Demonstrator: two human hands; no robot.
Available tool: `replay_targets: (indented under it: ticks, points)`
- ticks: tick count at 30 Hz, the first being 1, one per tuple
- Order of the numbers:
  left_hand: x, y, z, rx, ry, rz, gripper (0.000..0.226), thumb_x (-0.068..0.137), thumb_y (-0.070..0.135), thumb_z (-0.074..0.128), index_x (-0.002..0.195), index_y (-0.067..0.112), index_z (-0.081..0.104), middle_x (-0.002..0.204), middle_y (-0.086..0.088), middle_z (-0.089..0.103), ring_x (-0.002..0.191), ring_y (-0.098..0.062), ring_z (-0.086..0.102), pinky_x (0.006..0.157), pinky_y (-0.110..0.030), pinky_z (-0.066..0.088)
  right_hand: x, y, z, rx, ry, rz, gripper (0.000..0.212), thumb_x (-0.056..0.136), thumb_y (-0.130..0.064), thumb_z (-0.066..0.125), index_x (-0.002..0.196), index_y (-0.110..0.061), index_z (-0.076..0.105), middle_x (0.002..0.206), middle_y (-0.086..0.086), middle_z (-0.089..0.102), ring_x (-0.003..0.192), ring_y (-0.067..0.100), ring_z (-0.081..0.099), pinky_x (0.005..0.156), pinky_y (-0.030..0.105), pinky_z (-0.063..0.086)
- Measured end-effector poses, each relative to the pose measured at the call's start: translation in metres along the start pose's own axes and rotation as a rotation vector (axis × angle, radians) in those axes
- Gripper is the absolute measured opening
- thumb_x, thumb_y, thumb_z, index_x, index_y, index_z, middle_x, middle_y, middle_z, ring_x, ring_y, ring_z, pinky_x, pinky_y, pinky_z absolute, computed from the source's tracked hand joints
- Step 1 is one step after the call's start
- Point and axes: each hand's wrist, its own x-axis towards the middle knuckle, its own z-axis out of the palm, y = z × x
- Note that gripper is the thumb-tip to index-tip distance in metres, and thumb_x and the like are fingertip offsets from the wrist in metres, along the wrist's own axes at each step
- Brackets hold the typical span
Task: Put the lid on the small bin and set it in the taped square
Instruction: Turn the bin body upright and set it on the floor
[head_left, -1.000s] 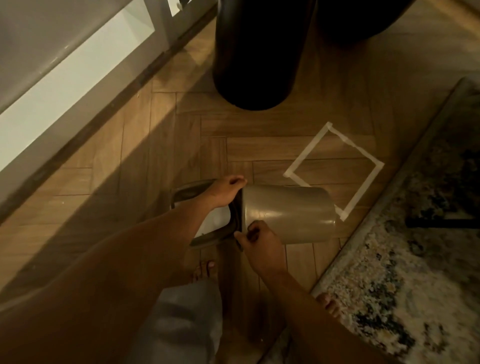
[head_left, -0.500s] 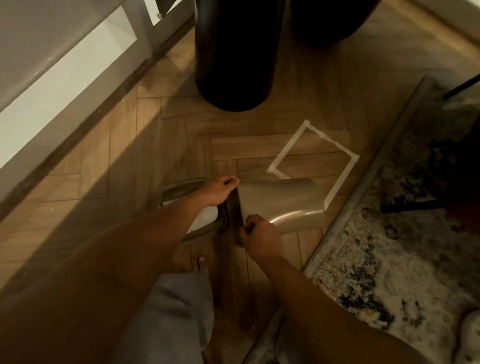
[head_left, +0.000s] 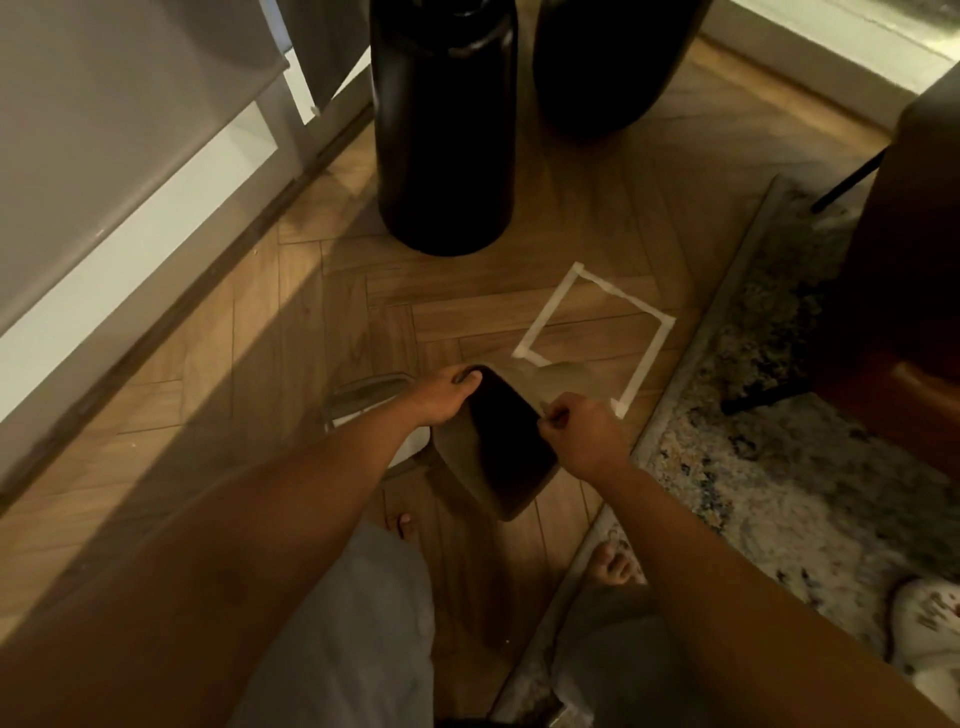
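- Both hands grip the rim of the small bin (head_left: 457, 457) near the centre of the frame: our left hand (head_left: 441, 397) curls over its upper-left edge, and our right hand (head_left: 587, 436) pinches its right edge.
- We see the bin tilted, its dark open mouth facing up towards the camera, its tan wall showing below and to the left of the opening.
- Its far end reaches towards the taped square (head_left: 597, 338), overlapping the square's lower-left side in the picture; whether it touches the floor there, we cannot tell.
- To the left of the bin, partly behind our left forearm, lies the lid (head_left: 363, 395) on the wooden floor (head_left: 208, 395), a grey frame with a pale panel, apart from the bin's mouth.
- Above the square, in the upper middle of the frame, stand two tall dark containers (head_left: 447, 130), side by side.
- Along the right side runs a patterned rug (head_left: 779, 441), its edge just beside the taped square.
- At the bottom, we see bare toes (head_left: 615, 564) at the rug's edge and grey cloth (head_left: 353, 634) over the legs.
- White cabinet fronts (head_left: 130, 171) fill the upper left.
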Motion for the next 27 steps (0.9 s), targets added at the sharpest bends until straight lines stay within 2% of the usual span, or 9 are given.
replay_targets:
  ticks: [4, 8, 11, 13, 15, 17, 20, 23, 27]
  points:
    - [-0.022, 0.010, -0.003, -0.024, 0.025, 0.046, 0.052, 0.099, 0.049, 0.045, 0.147, 0.031, 0.041, 0.146, -0.002, 0.048, 0.133, -0.026, 0.045, 0.103, -0.035, 0.036, -0.013, 0.006, -0.030, 0.059, 0.024, -0.012, 0.008, 0.085, -0.024, 0.073, 0.083, -0.023, 0.066, 0.074, -0.007, 0.067, 0.070, 0.008, 0.064, 0.060, 0.025, 0.050]
    - [-0.040, 0.017, -0.008, -0.051, -0.003, 0.101, 0.056, 0.098, 0.025, 0.056, 0.150, 0.031, 0.035, 0.147, -0.006, 0.047, 0.133, -0.024, 0.045, 0.109, -0.047, 0.038, -0.028, 0.008, -0.049, 0.094, 0.070, -0.042, 0.008, 0.087, -0.027, 0.072, 0.082, -0.025, 0.066, 0.072, -0.010, 0.066, 0.067, 0.005, 0.061, 0.057, 0.023, 0.045]
    - [-0.054, 0.020, -0.005, 0.034, 0.011, 0.165, 0.066, 0.094, 0.006, 0.057, 0.150, 0.031, 0.033, 0.148, -0.003, 0.046, 0.137, -0.020, 0.040, 0.111, -0.041, 0.035, -0.040, 0.008, -0.057, 0.134, 0.142, -0.049, 0.007, 0.087, -0.029, 0.072, 0.084, -0.026, 0.066, 0.073, -0.012, 0.065, 0.068, 0.003, 0.061, 0.057, 0.022, 0.045]
    - [-0.059, 0.022, 0.000, 0.046, 0.024, 0.209, 0.067, 0.093, 0.003, 0.057, 0.149, 0.034, 0.035, 0.145, -0.001, 0.048, 0.135, -0.018, 0.041, 0.109, -0.037, 0.036, -0.043, 0.010, -0.060, 0.163, 0.189, -0.041, 0.007, 0.088, -0.029, 0.072, 0.087, -0.030, 0.065, 0.075, -0.014, 0.063, 0.070, 0.002, 0.061, 0.055, 0.019, 0.041]
    - [-0.059, 0.024, 0.006, 0.062, 0.036, 0.241, 0.065, 0.094, 0.004, 0.054, 0.147, 0.036, 0.037, 0.142, 0.000, 0.051, 0.132, -0.019, 0.045, 0.107, -0.041, 0.040, -0.046, 0.015, -0.060, 0.202, 0.207, -0.012, 0.010, 0.089, -0.029, 0.070, 0.098, -0.029, 0.065, 0.082, -0.013, 0.063, 0.076, 0.006, 0.063, 0.056, 0.019, 0.042]
    - [-0.056, 0.027, 0.010, 0.081, 0.066, 0.257, 0.063, 0.094, 0.004, 0.052, 0.148, 0.032, 0.038, 0.140, -0.001, 0.053, 0.130, -0.020, 0.048, 0.105, -0.039, 0.042, -0.047, 0.022, -0.057, 0.241, 0.195, 0.043, 0.032, 0.091, -0.029, 0.068, 0.122, -0.023, 0.060, 0.100, -0.008, 0.063, 0.089, 0.014, 0.065, 0.062, 0.022, 0.047]
    - [-0.047, 0.029, 0.014, 0.069, 0.089, 0.253, 0.060, 0.094, 0.006, 0.053, 0.148, 0.026, 0.037, 0.138, -0.004, 0.055, 0.127, -0.023, 0.050, 0.104, -0.042, 0.042, -0.053, 0.032, -0.053, 0.253, 0.084, 0.069, 0.069, 0.089, -0.031, 0.071, 0.147, -0.021, 0.035, 0.121, -0.009, 0.051, 0.110, 0.012, 0.054, 0.085, 0.030, 0.048]
    - [-0.038, 0.033, 0.019, 0.025, 0.106, 0.257, 0.062, 0.091, 0.006, 0.058, 0.147, 0.023, 0.039, 0.136, -0.006, 0.057, 0.125, -0.025, 0.052, 0.105, -0.044, 0.043, -0.056, 0.040, -0.046, 0.245, -0.070, -0.073, 0.084, 0.081, -0.026, 0.078, 0.149, -0.020, 0.029, 0.140, 0.003, 0.049, 0.129, 0.022, 0.048, 0.107, 0.048, 0.043]
    - [-0.023, 0.037, 0.027, 0.008, 0.198, 0.194, 0.058, 0.092, 0.003, 0.055, 0.146, 0.017, 0.038, 0.135, -0.008, 0.055, 0.123, -0.026, 0.053, 0.101, -0.039, 0.044, -0.053, 0.045, -0.036, 0.252, -0.046, -0.050, 0.107, 0.074, -0.029, 0.085, 0.154, -0.021, 0.014, 0.149, 0.012, 0.040, 0.136, 0.028, 0.043, 0.108, 0.053, 0.042]
